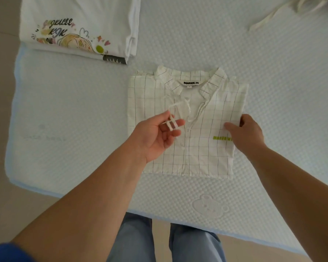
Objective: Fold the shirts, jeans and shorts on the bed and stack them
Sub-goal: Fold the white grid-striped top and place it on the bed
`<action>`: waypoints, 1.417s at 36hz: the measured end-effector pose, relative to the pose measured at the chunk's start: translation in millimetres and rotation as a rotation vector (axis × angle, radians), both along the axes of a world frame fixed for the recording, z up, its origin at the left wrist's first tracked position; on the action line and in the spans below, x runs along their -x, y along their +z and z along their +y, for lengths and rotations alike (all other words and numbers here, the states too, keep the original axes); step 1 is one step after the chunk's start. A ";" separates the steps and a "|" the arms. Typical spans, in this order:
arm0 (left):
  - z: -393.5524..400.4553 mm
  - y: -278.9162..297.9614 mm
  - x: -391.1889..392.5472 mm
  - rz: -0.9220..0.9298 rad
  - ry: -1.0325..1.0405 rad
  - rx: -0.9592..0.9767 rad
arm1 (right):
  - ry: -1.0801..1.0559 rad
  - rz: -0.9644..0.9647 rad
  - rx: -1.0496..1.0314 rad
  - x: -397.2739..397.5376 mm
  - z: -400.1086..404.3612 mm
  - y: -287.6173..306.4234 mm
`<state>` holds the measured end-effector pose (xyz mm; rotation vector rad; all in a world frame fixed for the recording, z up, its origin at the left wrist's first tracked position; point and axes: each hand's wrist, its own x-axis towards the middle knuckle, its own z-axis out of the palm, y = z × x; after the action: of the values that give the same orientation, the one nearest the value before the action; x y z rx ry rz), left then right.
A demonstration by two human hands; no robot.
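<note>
Fingers of my left hand (155,133) curl loosely around the ends of the white tie strings (175,112) that hang from the neck of the checked shirt (187,125), lifting them clear of the cloth; my right hand (246,135) pinches the shirt's right edge, thumb on top beside the green lettering, the other fingers tucked under or behind the fabric where I cannot see them. The shirt lies folded into a neat rectangle in the middle of the bed (273,63), collar away from me, so I judge this piece is at its last tidy-up: the strings want laying flat on the front, and then the whole fold needs carrying to the stack. That stack seems to be the folded white printed T-shirt (80,29) up to the left, well apart, with a darker-printed layer peeping out beneath it; how many pieces lie under it I cannot tell. At the top right, crumpled pale cloth (292,10) is cut off by the frame, too little showing to name the garment.
</note>
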<state>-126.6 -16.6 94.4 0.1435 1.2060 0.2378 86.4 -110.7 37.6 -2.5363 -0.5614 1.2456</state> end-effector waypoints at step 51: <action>51.0 16.8 64.6 0.371 -0.272 -0.508 | -0.255 0.254 -0.284 39.5 0.9 69.7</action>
<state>-191.2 34.4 111.1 0.8180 1.4554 0.2829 47.0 -109.9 107.3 -2.1007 -0.3185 1.2662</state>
